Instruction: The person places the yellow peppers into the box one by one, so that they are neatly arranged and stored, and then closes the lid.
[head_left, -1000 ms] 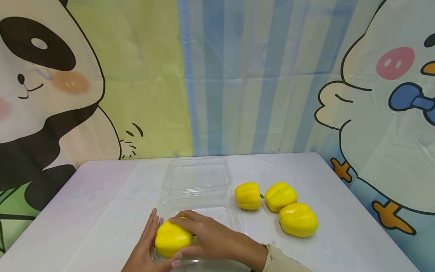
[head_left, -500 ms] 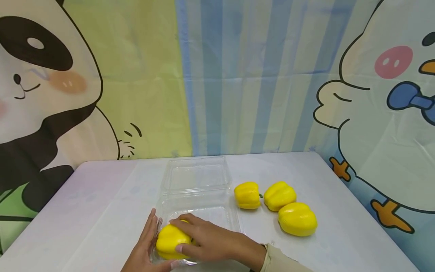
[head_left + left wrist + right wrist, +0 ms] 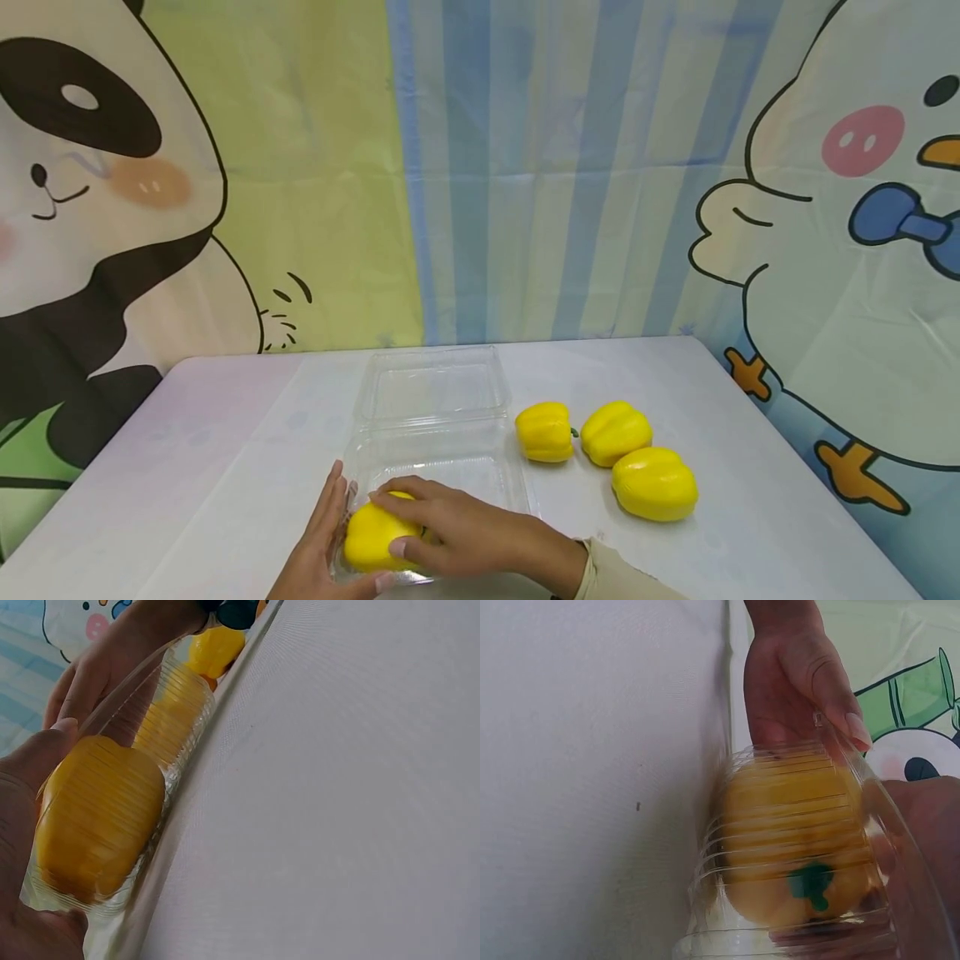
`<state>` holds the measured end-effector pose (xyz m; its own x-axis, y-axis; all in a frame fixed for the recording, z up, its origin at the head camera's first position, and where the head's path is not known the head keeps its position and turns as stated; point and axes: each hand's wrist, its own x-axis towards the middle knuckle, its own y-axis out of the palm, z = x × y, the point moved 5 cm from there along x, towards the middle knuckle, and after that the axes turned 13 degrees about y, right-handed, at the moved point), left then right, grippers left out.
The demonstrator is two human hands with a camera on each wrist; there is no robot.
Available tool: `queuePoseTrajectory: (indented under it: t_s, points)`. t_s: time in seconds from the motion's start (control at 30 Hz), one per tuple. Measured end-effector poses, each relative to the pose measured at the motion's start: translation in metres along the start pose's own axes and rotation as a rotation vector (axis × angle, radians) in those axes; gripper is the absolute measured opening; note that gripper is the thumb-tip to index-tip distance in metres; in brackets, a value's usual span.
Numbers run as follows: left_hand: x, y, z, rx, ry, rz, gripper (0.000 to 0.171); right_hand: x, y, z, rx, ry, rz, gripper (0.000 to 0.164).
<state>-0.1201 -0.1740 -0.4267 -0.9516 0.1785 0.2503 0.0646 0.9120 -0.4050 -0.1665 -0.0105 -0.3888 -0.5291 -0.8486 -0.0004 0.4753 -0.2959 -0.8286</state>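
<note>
A yellow bell pepper (image 3: 377, 536) lies in the front left corner of a clear plastic clamshell container (image 3: 480, 471), whose lid is folded back. My right hand (image 3: 457, 529) grips that pepper from above and the right, fingers over its top and thumb at its near side. In the right wrist view the pepper's green stem (image 3: 811, 883) shows through the ribbed wall. My left hand (image 3: 318, 542) rests against the container's left side with its fingers straight, the thumb by the front rim. The left wrist view shows the same pepper (image 3: 101, 817) through the plastic.
Three more yellow bell peppers, a left one (image 3: 545, 432), a far right one (image 3: 617, 433) and a near right one (image 3: 655, 484), lie on the white table (image 3: 225, 467) right of the container. A cartoon-printed curtain (image 3: 525, 167) hangs behind the table.
The bell pepper has sunk slightly lower into the container's front left corner, with my right hand following it down. My left hand stays almost in place at the container's side.
</note>
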Motion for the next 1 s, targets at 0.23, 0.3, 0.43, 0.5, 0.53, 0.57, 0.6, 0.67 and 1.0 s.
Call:
queuePoseTrajectory:
  t_s: [0.23,0.3,0.43,0.5,0.53,0.57,0.6,0.67,1.0]
  points:
    - [0.0001,-0.0006,0.0001,0.023,-0.019,0.005,0.115,0.0002,0.0003,-0.0013,0.022,0.028,0.023,0.055]
    - [-0.0001,-0.0007,-0.0007,0.025,-0.009,0.0,0.115,0.0007,-0.0001,-0.0014,0.031,0.031,0.02,0.056]
    - [-0.0005,-0.0007,-0.0019,0.017,0.019,-0.007,0.115,0.001,-0.0009,-0.0017,0.051,0.019,0.002,0.058]
    - [-0.0007,-0.0007,-0.0022,0.008,0.028,-0.008,0.115,0.0007,-0.0009,-0.0018,0.069,0.011,-0.006,0.058]
    - [-0.0008,-0.0008,-0.0021,0.006,0.031,-0.009,0.115,0.0008,-0.0007,-0.0019,0.079,0.008,-0.009,0.057]
    - [-0.001,-0.0008,-0.002,0.004,0.034,-0.009,0.115,0.0008,-0.0006,-0.002,0.088,0.006,-0.011,0.057]
    - [-0.0012,-0.001,-0.0018,0.001,0.034,-0.01,0.115,0.0008,-0.0004,-0.002,0.097,0.004,-0.014,0.056]
    - [-0.0017,-0.001,-0.0015,-0.003,0.04,-0.01,0.114,0.001,-0.0001,-0.0019,0.106,0.0,-0.016,0.056]
    - [-0.0022,-0.002,-0.0027,0.04,0.055,-0.009,0.113,-0.0011,-0.0023,-0.002,0.08,0.004,-0.019,0.066]
